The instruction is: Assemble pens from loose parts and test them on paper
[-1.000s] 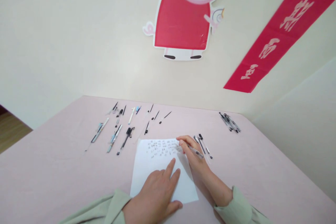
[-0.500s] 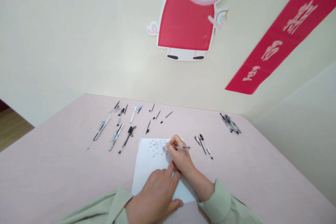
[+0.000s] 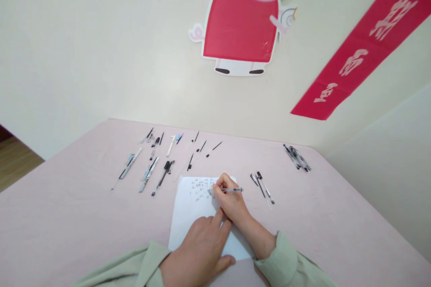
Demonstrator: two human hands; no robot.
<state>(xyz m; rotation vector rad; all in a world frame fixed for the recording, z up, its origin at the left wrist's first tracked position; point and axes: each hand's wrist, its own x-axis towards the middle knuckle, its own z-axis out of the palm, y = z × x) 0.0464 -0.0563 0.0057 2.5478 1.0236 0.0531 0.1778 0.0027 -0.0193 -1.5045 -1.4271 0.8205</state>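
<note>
A clear-barrelled pen is pinched in my right hand, its tip angled down at the upper part of a white sheet of paper. Small dark handwriting covers the sheet's top portion, partly hidden by that hand. My left hand lies flat on the lower paper, fingers stretched, its fingertips touching the right hand near the wrist. Just right of the paper lie a dark-capped pen and separate pen parts.
Several taken-apart pens and refills are spread across the left and back of the pink table. A bundle of pens lies at the back right. Behind the table rises a wall with a cartoon cutout and a red banner.
The right hand and its pen have shifted very slightly left over the writing. The left hand stays in place. The camera view has tilted slightly.
</note>
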